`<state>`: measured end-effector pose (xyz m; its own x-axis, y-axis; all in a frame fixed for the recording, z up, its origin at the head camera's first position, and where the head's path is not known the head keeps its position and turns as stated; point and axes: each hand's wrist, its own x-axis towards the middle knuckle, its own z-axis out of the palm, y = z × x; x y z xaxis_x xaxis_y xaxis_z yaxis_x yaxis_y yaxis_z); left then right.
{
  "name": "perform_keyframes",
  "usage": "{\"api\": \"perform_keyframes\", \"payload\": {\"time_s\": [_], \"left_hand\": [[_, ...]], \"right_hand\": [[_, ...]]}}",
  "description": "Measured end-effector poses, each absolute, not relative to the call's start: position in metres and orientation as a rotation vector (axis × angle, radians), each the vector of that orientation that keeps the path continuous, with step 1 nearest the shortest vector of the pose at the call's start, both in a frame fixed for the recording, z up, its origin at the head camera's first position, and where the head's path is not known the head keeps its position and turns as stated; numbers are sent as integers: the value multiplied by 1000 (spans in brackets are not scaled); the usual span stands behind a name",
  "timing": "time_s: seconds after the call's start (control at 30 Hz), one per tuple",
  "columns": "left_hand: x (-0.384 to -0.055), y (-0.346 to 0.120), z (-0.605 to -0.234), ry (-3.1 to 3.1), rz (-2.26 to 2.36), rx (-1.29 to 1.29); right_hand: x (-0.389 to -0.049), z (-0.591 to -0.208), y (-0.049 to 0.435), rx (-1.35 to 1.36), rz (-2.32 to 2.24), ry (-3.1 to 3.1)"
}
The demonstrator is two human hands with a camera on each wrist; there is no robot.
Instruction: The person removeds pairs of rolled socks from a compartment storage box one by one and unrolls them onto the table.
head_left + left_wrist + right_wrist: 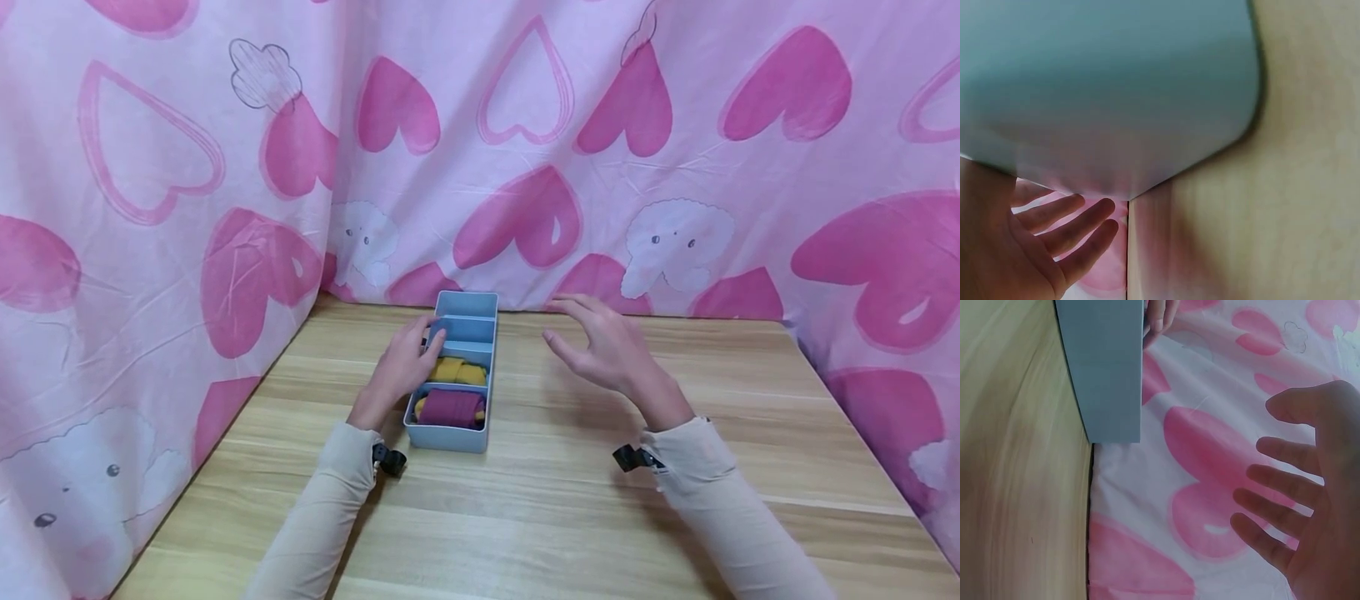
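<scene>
A blue-grey divided box [447, 438] stands lengthwise on the table. Its nearest compartment holds a maroon rolled cloth bundle [452, 409] with yellow at the ends, and the one behind holds a mustard rolled cloth bundle [457, 372]. The two far compartments look bare. My left hand [405, 358] is at the box's left side, thumb by the rim; in the left wrist view its fingers [1085, 234] are spread and loosely straight beside the box wall [1147, 100]. Whether the thumb touches is unclear. To the right of the box, my right hand [603, 346] hovers with fingers apart, holding nothing.
The wooden table [540, 517] extends around the box. A pink heart-patterned curtain [517, 217] hangs along the back and both sides, close behind the box's far end. Black wrist straps [390, 460] sit at both sleeve cuffs.
</scene>
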<state>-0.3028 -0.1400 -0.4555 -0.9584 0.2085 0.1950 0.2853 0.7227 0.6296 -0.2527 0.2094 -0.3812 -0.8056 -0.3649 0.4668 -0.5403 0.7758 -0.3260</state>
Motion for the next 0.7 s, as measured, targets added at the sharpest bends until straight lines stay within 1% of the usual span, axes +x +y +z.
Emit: {"api": "perform_keyframes", "payload": {"time_s": [0.23, 0.43, 0.7], "left_hand": [[-305, -142, -461, -2741, -1214, -416], [-306, -142, -463, -2728, -1238, -406], [-305, -141, -462, -2731, -1243, -385]], "right_hand": [[-250, -385, 201, 771, 650, -2630], [-246, -389, 192, 793, 662, -2632], [-243, -392, 181, 886, 705, -2617]]}}
